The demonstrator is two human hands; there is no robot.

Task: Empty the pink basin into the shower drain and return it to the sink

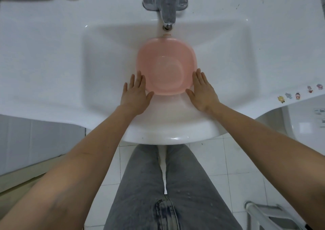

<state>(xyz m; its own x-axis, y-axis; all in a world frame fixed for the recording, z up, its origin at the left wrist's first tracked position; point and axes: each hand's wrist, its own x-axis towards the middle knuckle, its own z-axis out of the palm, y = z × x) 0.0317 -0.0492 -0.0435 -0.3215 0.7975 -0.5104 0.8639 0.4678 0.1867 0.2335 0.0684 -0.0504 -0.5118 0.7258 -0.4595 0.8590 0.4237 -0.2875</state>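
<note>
The pink basin (166, 66) sits upright in the middle of the white sink (109, 57), in the centre of the frame, its far rim just below the spout of the chrome tap (167, 6) at the top. Whether any water lies in it cannot be told; its inside looks smooth and pale. The left hand (136, 93) lies flat with fingers stretched out, touching the basin's lower left rim, thumb along its near edge; its grip is released, nothing clasped. The right hand (202, 90) mirrors it at the lower right rim, fingers straight, thumb pointing toward the near edge, grip likewise released. Both bare forearms reach in from the bottom corners. Grey jeans (167, 185) fill the lower middle over a white tiled floor (233, 159). Small cartoon stickers (297, 95) line the sink's edge at the right.
</note>
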